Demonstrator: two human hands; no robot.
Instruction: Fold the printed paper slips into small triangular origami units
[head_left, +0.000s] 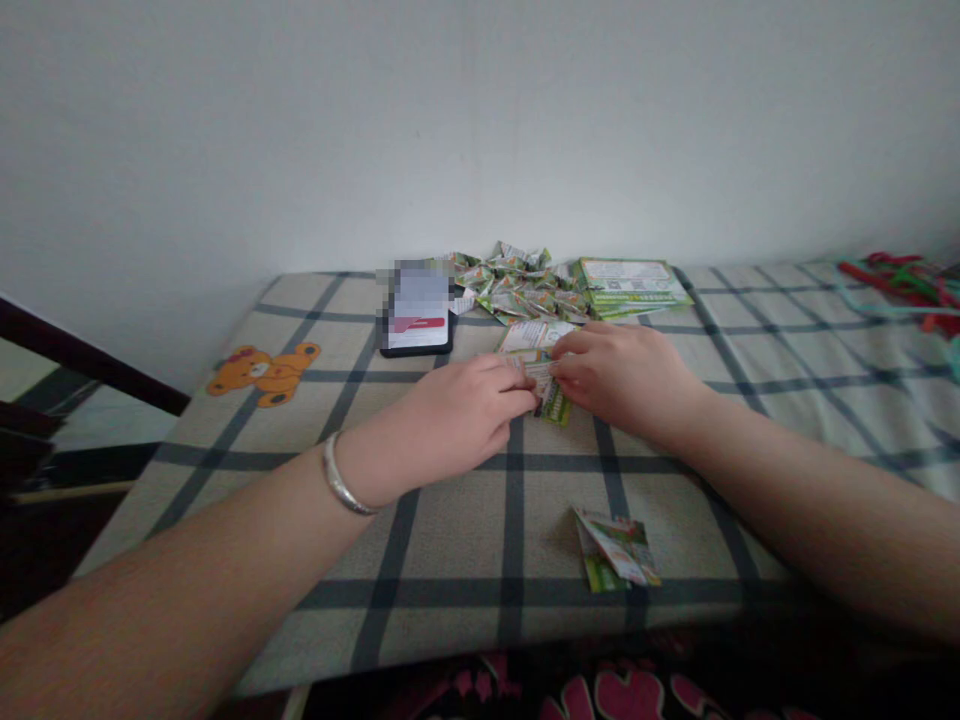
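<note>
My left hand (469, 405), with a silver bangle (339, 475) on its wrist, pinches the left side of a small green-and-white printed paper (553, 402). From the other side, the fingers of my right hand (622, 375) are closed on the same paper, which looks partly folded. Just behind it lies another printed paper sheet (534, 335), partly hidden by my hands. Nearer the table's front edge rests a folded paper piece (615, 550) with a raised flap, apart from both hands.
Several folded papers (529, 285) are heaped against the wall beside a stack of flat leaflets (634, 285). A smartphone (420, 325) stands left of the heap. An orange bear picture (264, 373) is on the checked tablecloth (450, 540). Coloured strings (904, 280) lie at far right.
</note>
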